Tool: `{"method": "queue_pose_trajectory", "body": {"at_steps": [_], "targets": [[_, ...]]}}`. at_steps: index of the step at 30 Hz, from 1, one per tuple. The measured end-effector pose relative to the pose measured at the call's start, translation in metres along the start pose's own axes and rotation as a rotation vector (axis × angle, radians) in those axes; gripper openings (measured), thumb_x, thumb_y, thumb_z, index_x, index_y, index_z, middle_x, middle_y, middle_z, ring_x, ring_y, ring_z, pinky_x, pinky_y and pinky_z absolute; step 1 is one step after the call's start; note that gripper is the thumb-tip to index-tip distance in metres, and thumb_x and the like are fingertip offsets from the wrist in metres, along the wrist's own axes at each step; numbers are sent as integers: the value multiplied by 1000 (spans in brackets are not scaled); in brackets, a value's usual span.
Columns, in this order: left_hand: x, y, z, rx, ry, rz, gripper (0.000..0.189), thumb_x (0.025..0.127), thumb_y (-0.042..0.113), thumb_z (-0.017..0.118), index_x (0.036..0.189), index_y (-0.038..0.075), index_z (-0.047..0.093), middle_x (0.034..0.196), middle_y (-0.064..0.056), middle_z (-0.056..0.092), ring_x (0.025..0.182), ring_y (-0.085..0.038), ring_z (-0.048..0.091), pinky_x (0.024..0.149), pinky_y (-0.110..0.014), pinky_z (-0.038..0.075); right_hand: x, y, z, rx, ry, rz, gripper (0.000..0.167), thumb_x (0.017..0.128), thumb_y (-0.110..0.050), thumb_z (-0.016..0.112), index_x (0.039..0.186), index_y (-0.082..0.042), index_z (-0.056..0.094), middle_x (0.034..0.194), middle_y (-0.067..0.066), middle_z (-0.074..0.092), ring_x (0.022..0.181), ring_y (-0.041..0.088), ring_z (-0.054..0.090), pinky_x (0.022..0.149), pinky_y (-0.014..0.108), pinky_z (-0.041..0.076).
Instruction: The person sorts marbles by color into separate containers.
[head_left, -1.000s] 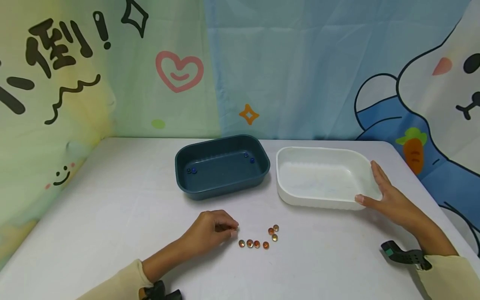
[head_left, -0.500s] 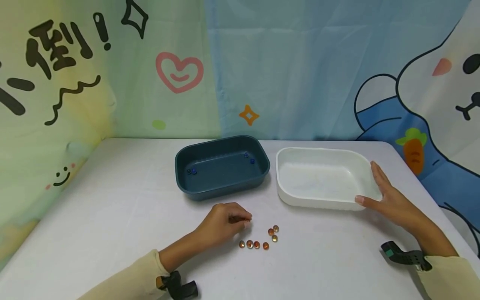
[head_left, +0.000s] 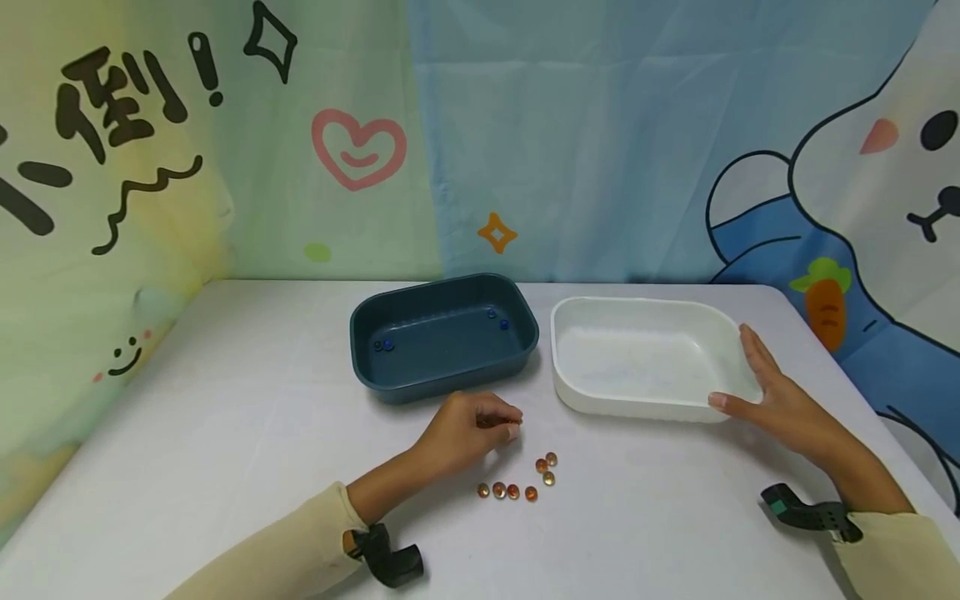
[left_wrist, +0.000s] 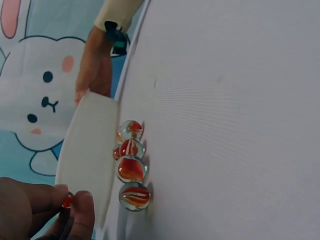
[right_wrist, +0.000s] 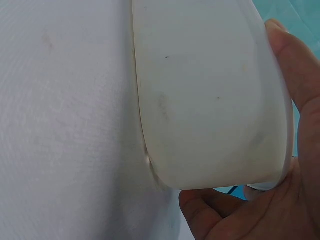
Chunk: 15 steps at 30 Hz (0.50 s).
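My left hand pinches a red marble between thumb and fingertips, above the table in front of the trays. In the head view the fingers mostly hide that marble. Several clear marbles with orange-red swirls lie on the cloth just right of and nearer than this hand; the left wrist view shows some of these marbles close up. With thumb and fingers around its near right corner, my right hand grips a white plastic tray, which holds no marbles that I can see.
A dark blue-green tray stands left of the white one, with several blue marbles in it. White cloth covers the table. A printed curtain hangs behind the table and along its sides.
My left hand has moved right and away from me with the marble, from left of the loose marbles to a spot beyond them. The right hand and both trays keep their places.
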<state>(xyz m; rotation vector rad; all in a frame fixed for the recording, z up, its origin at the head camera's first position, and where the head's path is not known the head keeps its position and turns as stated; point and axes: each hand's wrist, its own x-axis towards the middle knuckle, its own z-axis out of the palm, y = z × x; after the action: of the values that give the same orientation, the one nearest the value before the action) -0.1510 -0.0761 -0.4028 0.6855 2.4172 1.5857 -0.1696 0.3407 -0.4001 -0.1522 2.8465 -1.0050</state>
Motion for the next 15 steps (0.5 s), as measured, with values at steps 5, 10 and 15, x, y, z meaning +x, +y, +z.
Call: {"method": "queue_pose_trajectory", "body": {"at_steps": [5, 10, 15], "targets": [[6, 0, -3, -21, 13, -6, 16, 88, 1, 69, 103, -1, 75, 97, -4, 70, 83, -10, 63, 72, -20, 51, 1, 0, 1, -3, 3, -7, 109, 88, -43, 67, 152, -27, -20, 157, 9, -25, 136, 59, -6, 77, 82, 21], [12, -4, -6, -36, 21, 5, 17, 88, 2, 70, 104, -3, 74, 98, -6, 70, 84, -11, 62, 72, -21, 51, 0, 3, 1, 0, 20, -32, 108, 88, -41, 68, 152, -28, -19, 158, 8, -24, 137, 58, -6, 77, 82, 20], [15, -6, -9, -34, 36, 0, 17, 89, 2, 69, 104, -4, 74, 98, -6, 70, 86, -11, 64, 74, -21, 51, -1, 4, 1, 32, 37, -79, 107, 89, -36, 68, 152, -31, -18, 158, 2, -24, 138, 54, -11, 77, 82, 17]]}}
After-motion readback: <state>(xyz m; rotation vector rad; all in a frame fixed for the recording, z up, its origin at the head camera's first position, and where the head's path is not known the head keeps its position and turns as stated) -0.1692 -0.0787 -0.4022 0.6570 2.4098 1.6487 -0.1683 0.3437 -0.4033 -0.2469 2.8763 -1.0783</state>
